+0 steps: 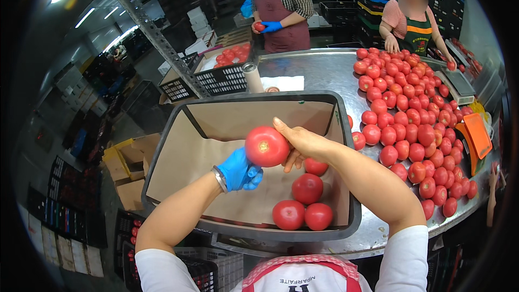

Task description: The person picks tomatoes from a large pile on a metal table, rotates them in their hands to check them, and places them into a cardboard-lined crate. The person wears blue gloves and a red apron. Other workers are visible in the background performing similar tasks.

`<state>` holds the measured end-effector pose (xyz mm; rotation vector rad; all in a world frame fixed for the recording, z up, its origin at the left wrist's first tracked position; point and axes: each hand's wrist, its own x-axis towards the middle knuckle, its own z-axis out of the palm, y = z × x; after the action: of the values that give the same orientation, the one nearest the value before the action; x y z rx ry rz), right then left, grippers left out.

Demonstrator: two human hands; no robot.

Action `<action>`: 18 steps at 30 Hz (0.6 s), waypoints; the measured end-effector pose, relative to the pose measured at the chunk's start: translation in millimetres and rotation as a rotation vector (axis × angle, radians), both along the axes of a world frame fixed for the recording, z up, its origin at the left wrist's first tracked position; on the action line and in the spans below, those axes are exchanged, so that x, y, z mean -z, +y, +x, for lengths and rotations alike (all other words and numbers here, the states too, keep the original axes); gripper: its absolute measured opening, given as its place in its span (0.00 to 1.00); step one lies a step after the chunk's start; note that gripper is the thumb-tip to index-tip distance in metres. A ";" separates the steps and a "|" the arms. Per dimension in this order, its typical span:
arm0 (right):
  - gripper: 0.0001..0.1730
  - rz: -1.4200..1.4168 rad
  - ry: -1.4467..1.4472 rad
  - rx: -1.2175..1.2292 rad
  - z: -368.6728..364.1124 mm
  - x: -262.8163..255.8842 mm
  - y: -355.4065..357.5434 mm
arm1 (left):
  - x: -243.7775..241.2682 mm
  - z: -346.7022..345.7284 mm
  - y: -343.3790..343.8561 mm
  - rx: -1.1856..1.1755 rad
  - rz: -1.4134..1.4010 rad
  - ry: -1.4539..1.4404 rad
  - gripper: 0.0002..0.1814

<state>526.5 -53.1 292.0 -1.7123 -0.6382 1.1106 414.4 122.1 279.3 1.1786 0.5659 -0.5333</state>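
Observation:
A large red tomato (pixel 266 146) is held between my two hands above a black plastic crate (pixel 259 96) lined with brown paper. My left hand (pixel 240 171), in a blue glove, supports it from the lower left. My bare right hand (pixel 298 142) grips its right side, thumb raised over the top. Inside the crate, several tomatoes (pixel 307 188) lie along the right side, one of them partly behind my right forearm. Right of the crate, many loose tomatoes (pixel 405 117) spread over the metal table (pixel 320 69).
A light bottle (pixel 253 78) and white paper (pixel 284 82) lie beyond the crate. At the far right are a scale (pixel 460 83) and an orange tray (pixel 478 136). Two co-workers stand across the table, handling tomatoes. A slotted metal post (pixel 152 28) rises at left.

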 end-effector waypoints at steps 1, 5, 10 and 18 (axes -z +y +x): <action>0.51 0.002 0.011 -0.005 0.2 1.7 0.4 | 2.1 -0.7 -0.1 -0.003 0.005 0.007 0.22; 0.50 0.022 0.082 -0.019 -0.4 0.2 -0.5 | 10.1 0.2 5.7 0.034 -0.070 0.008 0.20; 0.45 0.151 -0.132 -0.035 -12.3 -10.7 -5.7 | -3.6 -3.6 -3.2 -0.015 0.024 -0.071 0.25; 0.39 0.995 0.084 0.525 1.9 -18.1 -65.9 | 25.0 -11.4 -16.9 0.693 0.490 -0.134 0.30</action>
<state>528.4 -119.1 310.1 -0.8673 -0.5075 0.3563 403.0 105.2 254.3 1.8792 0.1537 -0.9234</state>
